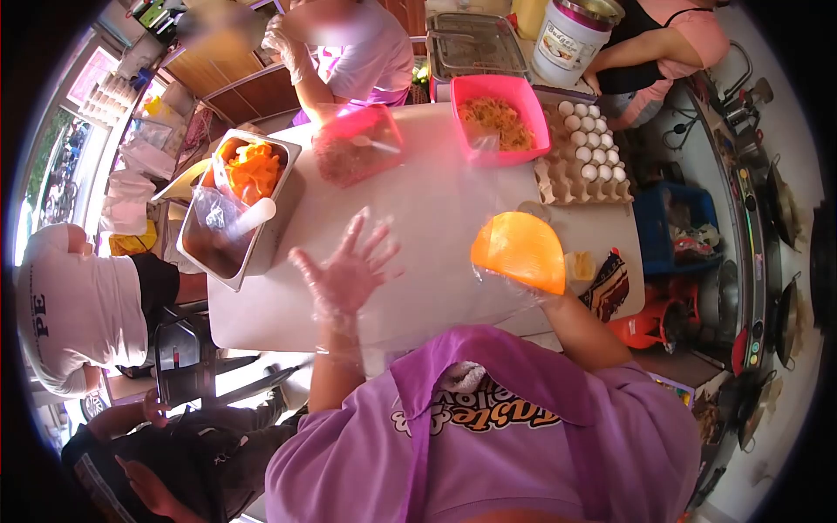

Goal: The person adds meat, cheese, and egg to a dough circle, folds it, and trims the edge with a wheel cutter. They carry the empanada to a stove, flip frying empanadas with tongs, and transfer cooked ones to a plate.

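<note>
My left hand [346, 266], in a clear plastic glove, is raised over the white table [261, 318] with its fingers spread and nothing in it. An orange half-round sheet [520, 253] lies over my right hand, whose fingers are hidden beneath it; clear plastic shows at its lower edge. Left of my hands, a metal tray [283, 213] holds more orange sheets [254, 170], a plastic bag and a dark filling. Ahead are a pink container [375, 139] under clear plastic and a pink tub [540, 131] with a shredded filling.
An egg carton [554, 179] with several white eggs stands at the back right, near a white bucket [571, 39]. Small yellowish items [579, 265] and a patterned packet [609, 283] lie right of my right hand. Several people stand around the table.
</note>
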The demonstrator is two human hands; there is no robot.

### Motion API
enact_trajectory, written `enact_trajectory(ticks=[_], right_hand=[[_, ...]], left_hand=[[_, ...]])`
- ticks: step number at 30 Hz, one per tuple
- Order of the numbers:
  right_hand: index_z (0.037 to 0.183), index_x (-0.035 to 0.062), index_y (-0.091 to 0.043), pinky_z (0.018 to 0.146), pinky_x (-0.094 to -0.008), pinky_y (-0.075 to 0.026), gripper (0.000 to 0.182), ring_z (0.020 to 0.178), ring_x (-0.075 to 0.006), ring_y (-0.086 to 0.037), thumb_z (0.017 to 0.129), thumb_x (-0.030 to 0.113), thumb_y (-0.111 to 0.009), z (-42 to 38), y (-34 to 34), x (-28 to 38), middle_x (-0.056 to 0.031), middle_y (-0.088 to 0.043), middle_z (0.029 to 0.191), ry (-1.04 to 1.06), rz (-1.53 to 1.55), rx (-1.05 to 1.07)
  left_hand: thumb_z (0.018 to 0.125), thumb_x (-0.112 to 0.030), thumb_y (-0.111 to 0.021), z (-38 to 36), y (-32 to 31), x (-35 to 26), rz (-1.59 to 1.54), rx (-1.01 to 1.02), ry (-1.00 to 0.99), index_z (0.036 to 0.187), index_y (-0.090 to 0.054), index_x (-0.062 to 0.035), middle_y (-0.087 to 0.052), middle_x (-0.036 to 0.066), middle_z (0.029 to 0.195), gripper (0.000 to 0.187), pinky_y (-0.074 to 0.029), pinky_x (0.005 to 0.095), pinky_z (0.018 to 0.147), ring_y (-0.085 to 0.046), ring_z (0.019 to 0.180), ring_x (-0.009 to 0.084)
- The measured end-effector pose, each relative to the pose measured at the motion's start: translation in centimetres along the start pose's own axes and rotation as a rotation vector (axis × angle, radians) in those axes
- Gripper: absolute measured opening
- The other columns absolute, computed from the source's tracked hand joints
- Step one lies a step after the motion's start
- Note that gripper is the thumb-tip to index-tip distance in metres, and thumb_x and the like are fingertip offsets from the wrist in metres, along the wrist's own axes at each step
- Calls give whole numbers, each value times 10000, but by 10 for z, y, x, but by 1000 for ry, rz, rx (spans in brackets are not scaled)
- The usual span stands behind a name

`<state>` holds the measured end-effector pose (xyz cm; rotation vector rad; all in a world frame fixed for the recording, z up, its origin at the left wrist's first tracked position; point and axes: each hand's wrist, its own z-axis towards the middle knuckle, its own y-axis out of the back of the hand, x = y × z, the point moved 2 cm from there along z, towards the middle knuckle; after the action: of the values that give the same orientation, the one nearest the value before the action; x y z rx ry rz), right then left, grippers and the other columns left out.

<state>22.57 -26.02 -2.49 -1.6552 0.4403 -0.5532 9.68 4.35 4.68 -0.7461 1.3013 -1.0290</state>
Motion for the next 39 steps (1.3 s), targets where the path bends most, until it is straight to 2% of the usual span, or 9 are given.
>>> enact_trajectory(ticks=[6, 9, 17, 27, 30, 33, 35, 37, 39], right_hand=[[1423, 79, -368, 1024, -672, -327, 597, 1358, -389, -328, 967, 459, -427, -2, 9, 0, -161, -313, 1494, -39, 78, 67], [1420, 77, -368, 1023, -660, -341, 576, 1345, -374, -354, 961, 408, -479, -3, -10, -8, -157, -326, 1485, 103, -263, 142], [1419, 113, -372, 1036, -641, -340, 549, 1343, -351, -363, 941, 323, -545, -22, -45, 6, -123, -362, 1470, 210, -335, 59], [1412, 93, -365, 1046, -654, -313, 504, 1309, -358, -405, 969, 301, -488, -69, -57, -40, -115, -396, 1443, 434, -257, -67], [1405, 80, -368, 1048, -612, -347, 514, 1295, -331, -429, 953, 260, -534, -86, -56, -57, -114, -410, 1428, 462, -118, 36], [1394, 61, -374, 1034, -550, -401, 527, 1262, -307, -468, 927, 179, -587, -120, -59, -74, -117, -444, 1399, 679, -336, -113], [1383, 49, -383, 1006, -505, -443, 534, 1220, -307, -508, 909, 133, -615, -151, -81, -76, -119, -486, 1359, 735, -1720, -228], [1374, 37, -391, 993, -481, -457, 519, 1193, -309, -530, 911, 117, -612, -175, -61, -97, -119, -512, 1334, 797, -1548, -588], [1386, 38, -386, 994, -514, -442, 484, 1213, -316, -517, 967, 229, -534, -197, -46, -106, -128, -503, 1342, 1098, -1198, -336]], left_hand=[[819, -375, -706, -57, 17, -46, 961, -451, 370, 1371, -441, 8, -638, 131, 1008, 722, -531, 372, 839, -649, 897, 242], [809, -131, -693, -78, 41, -54, 832, -716, 338, 1295, -522, 25, -622, 52, 838, 538, -536, 315, 799, -642, 814, 185], [771, -122, -686, -106, 115, -62, 1231, -1139, 578, 1230, -564, 13, -683, 118, 878, 494, -522, 301, 628, -666, 721, 196], [677, -302, -789, -80, 177, -110, 1907, -671, 1125, 1251, -547, 15, -633, 248, 1125, 699, -508, 394, 877, -637, 1043, 302], [604, -504, -836, -74, 146, -121, 2402, -875, 890, 1308, -451, 57, -543, 237, 1292, 978, -447, 405, 997, -567, 1171, 323], [690, -471, -796, -36, 76, -129, 2445, -715, 950, 1179, -528, 49, -610, 236, 1177, 763, -484, 417, 933, -606, 1096, 347], [768, -432, -731, -10, 11, -118, 2439, -544, 942, 1188, -535, 51, -601, 269, 1155, 670, -468, 441, 932, -589, 1081, 391], [835, -447, -648, 9, 0, -95, 2605, -171, 653, 1339, -443, 36, -566, 234, 1242, 728, -422, 444, 978, -538, 1154, 371], [888, -426, -589, 42, -64, -32, 2545, 88, 528, 1405, -359, 29, -567, 220, 1249, 726, -413, 430, 985, -527, 1157, 380]])
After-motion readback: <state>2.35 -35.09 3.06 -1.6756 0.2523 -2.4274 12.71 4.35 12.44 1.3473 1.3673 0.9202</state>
